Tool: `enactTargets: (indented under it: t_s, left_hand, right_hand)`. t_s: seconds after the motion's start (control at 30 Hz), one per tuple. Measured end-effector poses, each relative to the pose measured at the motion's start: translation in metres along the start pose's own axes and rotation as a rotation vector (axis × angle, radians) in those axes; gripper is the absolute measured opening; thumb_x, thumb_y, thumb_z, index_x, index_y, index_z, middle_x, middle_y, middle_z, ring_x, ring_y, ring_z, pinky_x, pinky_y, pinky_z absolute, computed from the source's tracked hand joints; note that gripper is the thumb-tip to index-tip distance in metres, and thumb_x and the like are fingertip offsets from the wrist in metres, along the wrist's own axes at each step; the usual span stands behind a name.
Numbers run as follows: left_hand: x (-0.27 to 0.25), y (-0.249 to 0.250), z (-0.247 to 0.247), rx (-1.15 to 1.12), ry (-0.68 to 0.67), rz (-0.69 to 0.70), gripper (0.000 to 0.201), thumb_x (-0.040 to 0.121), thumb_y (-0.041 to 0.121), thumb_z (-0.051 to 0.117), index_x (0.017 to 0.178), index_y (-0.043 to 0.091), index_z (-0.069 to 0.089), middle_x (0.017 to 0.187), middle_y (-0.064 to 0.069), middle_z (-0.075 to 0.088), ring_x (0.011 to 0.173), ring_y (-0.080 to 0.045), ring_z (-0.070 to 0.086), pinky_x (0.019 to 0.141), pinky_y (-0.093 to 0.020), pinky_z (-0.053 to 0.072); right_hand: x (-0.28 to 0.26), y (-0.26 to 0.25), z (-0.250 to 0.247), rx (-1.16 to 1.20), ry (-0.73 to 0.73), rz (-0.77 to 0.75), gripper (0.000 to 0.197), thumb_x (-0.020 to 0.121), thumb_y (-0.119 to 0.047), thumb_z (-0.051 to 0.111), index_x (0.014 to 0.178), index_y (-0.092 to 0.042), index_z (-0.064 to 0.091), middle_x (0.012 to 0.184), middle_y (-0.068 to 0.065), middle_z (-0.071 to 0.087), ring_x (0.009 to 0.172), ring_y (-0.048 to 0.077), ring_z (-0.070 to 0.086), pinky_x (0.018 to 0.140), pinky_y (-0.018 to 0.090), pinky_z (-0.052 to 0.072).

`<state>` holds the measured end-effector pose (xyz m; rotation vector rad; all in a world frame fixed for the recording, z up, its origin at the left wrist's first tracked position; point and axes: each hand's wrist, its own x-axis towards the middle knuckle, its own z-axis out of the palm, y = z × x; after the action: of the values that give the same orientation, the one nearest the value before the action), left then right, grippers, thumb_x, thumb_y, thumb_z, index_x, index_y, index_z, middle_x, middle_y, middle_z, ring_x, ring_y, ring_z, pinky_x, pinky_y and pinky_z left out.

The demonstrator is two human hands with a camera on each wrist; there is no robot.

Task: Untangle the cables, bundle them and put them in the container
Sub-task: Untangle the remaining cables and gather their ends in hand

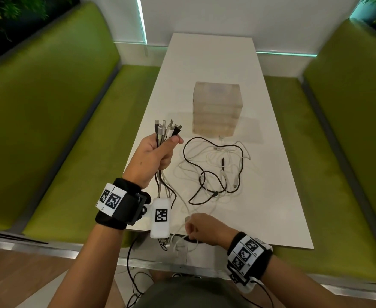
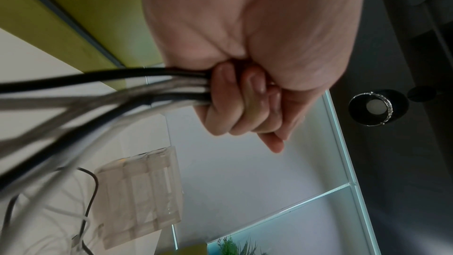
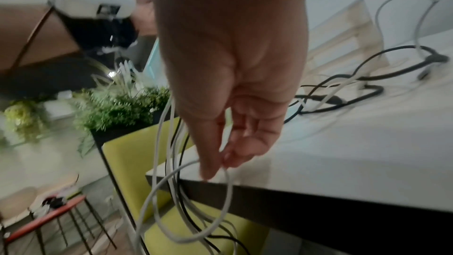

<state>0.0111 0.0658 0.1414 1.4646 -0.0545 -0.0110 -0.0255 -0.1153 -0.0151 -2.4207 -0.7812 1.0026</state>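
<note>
A: What are the hands working over?

B: A white table that runs away from the person, its near edge right under the right hand. Green benches line both sides, and a white wall with thin lit strips closes the far end.

A: And the right hand?

B: It sits at the near table edge, thumb and fingertips pinching a white cable. That cable loops down below the tabletop along with other white and black strands hanging off the edge.

A: The left?

B: The left hand is raised farther out, just left of the table's side edge, fist closed tight around a bundle of cables. The plugs stick up out of the top of the fist, and the cords trail down from it toward the right hand.

A: Where are the rest?

B: Loose cables, black and white, lie tangled on the table to the right of the left hand and beyond the right hand. Past them stands the container, a cloudy see-through box, with one white strand reaching its base.

A: Any room?

B: Bare tabletop lies right of the tangle and beyond the container.
</note>
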Motion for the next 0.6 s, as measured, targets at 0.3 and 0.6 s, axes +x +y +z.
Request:
enactTargets:
  t_s: [0.3, 0.6]
  left_hand:
    - [0.005, 0.001, -0.014, -0.088, 0.074, 0.028, 0.015, 0.089, 0.022, 0.052, 0.082, 0.012, 0.06, 0.049, 0.013, 0.026, 0.04, -0.004, 0.019, 0.04, -0.016, 0.017]
    - [0.006, -0.005, -0.021, -0.135, 0.088, 0.031, 0.017, 0.09, 0.022, 0.052, 0.078, 0.016, 0.061, 0.05, 0.012, 0.024, 0.04, -0.003, 0.019, 0.041, -0.016, 0.016]
  right_hand:
    - [-0.032, 0.01, 0.006, -0.191, -0.444, 0.065, 0.022, 0.088, -0.012, 0.062, 0.109, -0.009, 0.067, 0.117, 0.008, 0.065, 0.109, 0.023, 0.057, 0.097, 0.037, 0.045]
    - [-0.032, 0.032, -0.051, 0.244, 0.048, 0.11, 0.024, 0.09, -0.001, 0.049, 0.103, -0.007, 0.068, 0.093, 0.002, 0.068, 0.075, 0.018, 0.062, 0.06, 0.019, 0.048]
